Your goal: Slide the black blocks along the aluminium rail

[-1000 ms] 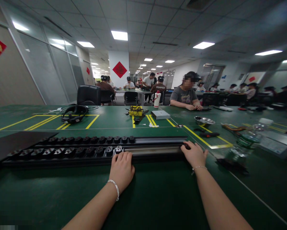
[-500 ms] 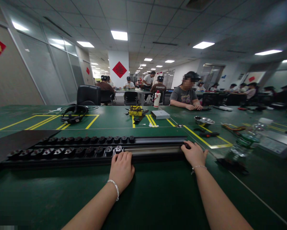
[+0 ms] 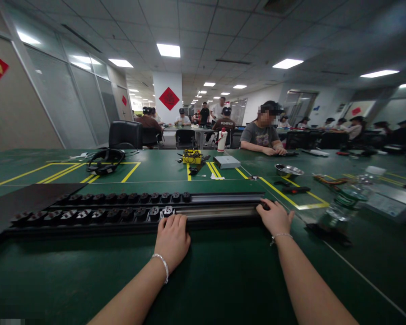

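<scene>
Two long black power tracks [image 3: 223, 221] lie side by side on the green table. Round black track sockets [image 3: 114, 214] fill the left part of each, several in a row; metal channels show on the right. My left hand [image 3: 173, 232] grips the front edge of the nearer track, fingers curled over it just below the last socket in that row. At the right end of the tracks, my right hand [image 3: 276, 218] has its fingers closed around a small dark piece [image 3: 265, 206], mostly hidden by the hand. Whether this piece is loose or part of the track I cannot tell.
On the right stand a water bottle [image 3: 350, 203] and a metal bowl [image 3: 289, 170]. Farther back lie a black headset [image 3: 105, 161], a yellow item wrapped in cable [image 3: 192, 156] and a grey box [image 3: 226, 161]. A co-worker [image 3: 262, 135] sits across the table.
My hands, the tracks and the sockets look unchanged. In the far background, the standing people have shifted, and one in black now shows.
</scene>
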`<state>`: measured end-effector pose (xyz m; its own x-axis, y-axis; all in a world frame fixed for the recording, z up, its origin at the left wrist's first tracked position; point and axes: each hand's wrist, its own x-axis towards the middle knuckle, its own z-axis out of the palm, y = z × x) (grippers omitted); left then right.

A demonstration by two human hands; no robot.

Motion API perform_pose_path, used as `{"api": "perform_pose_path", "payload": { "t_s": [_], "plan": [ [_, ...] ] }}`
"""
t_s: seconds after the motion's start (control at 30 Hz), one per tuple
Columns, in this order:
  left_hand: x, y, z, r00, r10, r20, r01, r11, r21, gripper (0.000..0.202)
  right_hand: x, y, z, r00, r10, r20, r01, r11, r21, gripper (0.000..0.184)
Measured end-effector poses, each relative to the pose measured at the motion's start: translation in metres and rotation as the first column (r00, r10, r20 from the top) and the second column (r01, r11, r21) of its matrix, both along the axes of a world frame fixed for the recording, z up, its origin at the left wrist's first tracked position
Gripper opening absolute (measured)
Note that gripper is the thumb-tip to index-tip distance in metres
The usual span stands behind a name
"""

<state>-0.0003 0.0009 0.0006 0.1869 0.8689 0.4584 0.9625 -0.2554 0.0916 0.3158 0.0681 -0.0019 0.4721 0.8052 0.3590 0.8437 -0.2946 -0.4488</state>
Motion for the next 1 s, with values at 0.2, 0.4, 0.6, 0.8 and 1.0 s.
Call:
{"api": "perform_pose_path", "payload": {
  "t_s": [0.2,0.4,0.6,0.8,1.0],
  "plan": [
    [-0.0012,0.0010,-0.0018,1.000,-0.007,-0.002,0.007,1.000,0.014,0.033,0.0034,0.0029,-0.0021,1.000,-0.009,0.001,0.009,1.000,-0.011,0.040],
    [-0.0001,0.0003,-0.0008,1.000,0.007,-0.001,-0.007,1.000,-0.010,0.033,0.0025,0.0024,-0.0009,1.000,-0.019,0.010,0.019,0.999,-0.027,0.042],
    [0.0008,-0.0006,0.0007,1.000,0.007,0.005,-0.007,1.000,-0.004,0.034,0.0019,0.0015,0.0009,1.000,-0.020,0.019,0.021,0.999,-0.047,0.043],
    [0.0006,-0.0008,0.0010,1.000,0.007,0.003,-0.007,1.000,-0.004,0.033,0.0021,0.0009,0.0007,1.000,-0.012,0.020,0.013,0.999,-0.034,0.042],
    [0.0000,-0.0002,-0.0003,1.000,0.001,-0.005,-0.001,1.000,0.007,0.032,0.0029,0.0007,-0.0005,1.000,0.004,0.024,-0.003,1.000,-0.024,0.041]
  ]
}}
